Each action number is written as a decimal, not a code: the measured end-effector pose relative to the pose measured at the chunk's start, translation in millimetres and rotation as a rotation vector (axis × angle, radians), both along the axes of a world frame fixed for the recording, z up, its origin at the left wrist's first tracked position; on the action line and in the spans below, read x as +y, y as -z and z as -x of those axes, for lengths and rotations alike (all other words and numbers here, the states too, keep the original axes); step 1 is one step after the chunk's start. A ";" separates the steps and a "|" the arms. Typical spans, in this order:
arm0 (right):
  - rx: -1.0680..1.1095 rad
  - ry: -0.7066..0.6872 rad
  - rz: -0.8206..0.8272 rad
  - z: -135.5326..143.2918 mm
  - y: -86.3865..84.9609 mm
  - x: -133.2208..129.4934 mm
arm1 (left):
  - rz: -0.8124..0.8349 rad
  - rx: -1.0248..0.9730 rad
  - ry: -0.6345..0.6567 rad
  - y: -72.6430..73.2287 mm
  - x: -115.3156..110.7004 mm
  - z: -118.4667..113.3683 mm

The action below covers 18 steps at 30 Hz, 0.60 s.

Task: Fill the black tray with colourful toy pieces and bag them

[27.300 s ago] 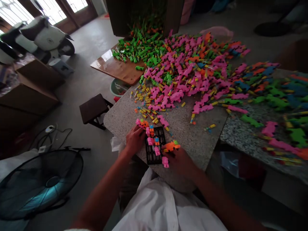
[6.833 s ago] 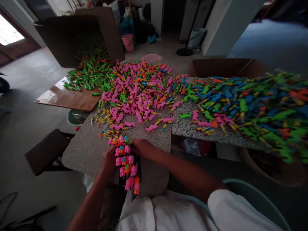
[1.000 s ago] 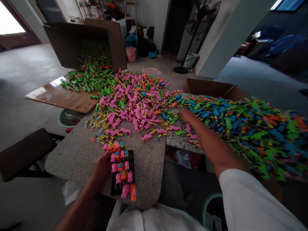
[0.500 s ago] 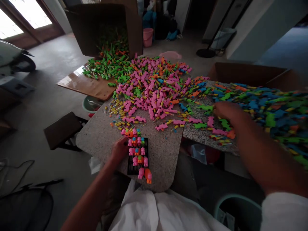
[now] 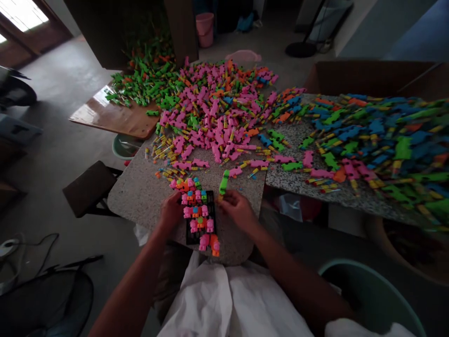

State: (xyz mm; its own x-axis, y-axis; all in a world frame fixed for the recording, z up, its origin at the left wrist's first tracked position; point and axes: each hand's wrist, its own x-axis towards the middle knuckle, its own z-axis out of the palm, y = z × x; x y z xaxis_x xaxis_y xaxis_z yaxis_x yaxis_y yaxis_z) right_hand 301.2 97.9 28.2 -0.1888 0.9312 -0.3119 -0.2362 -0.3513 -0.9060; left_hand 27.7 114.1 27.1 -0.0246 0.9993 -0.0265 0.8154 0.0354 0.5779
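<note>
A small black slotted rack (image 5: 210, 206) lies on the speckled stone table (image 5: 140, 196) before me. Rows of pink, orange and blue figure-shaped pieces (image 5: 196, 212) stand in it, some overhanging its ends. My left hand (image 5: 171, 209) is closed at the rack's upper left edge; its fingertips are partly hidden by the figures. Just right of the rack, my right hand (image 5: 238, 210) pinches a green car-shaped piece (image 5: 223, 181) by its yellow stick end, with the green part pointing up and away from me.
Pink car-topped sticks (image 5: 219, 126) are heaped beyond the rack. More green ones spill from a large cardboard box (image 5: 182, 28) onto a brown board (image 5: 115, 119). Blue and green ones (image 5: 375, 126) cover the right-hand table. A teal bin (image 5: 372, 267) stands low right, a stool (image 5: 89, 187) left.
My right hand has come back from the right-hand pile to beside the rack, bringing a green car-shaped piece. My left hand stays at the rack. The view has tilted slightly downward.
</note>
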 end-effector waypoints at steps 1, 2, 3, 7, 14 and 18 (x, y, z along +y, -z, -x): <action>0.017 -0.021 -0.001 10.0 7.6 -4.0 | 0.006 -0.007 0.002 -1.2 -0.1 -1.0; 0.015 -0.044 -0.015 16.1 13.5 -7.0 | 0.018 -0.010 -0.002 -2.0 -0.3 -1.9; -0.002 -0.073 -0.040 19.3 17.8 -9.5 | 0.032 -0.011 -0.009 -2.4 -0.5 -2.5; -0.131 -0.212 -0.199 16.9 22.1 -17.4 | 0.060 0.003 -0.041 -0.1 -1.2 -2.5; -0.573 -0.314 -0.377 8.5 16.2 -29.9 | 0.031 -0.018 -0.027 -0.2 -1.7 -2.2; -0.679 -0.359 -0.474 8.7 13.5 -32.9 | 0.053 -0.014 -0.039 -3.1 -1.7 -3.4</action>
State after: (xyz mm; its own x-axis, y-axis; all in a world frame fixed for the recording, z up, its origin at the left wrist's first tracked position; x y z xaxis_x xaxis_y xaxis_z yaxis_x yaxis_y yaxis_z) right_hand 292.4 65.0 14.7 -0.4084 0.9108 -0.0604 0.4539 0.1452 -0.8791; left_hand 31.1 112.4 30.2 -0.0628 0.9948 -0.0798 0.8048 0.0978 0.5854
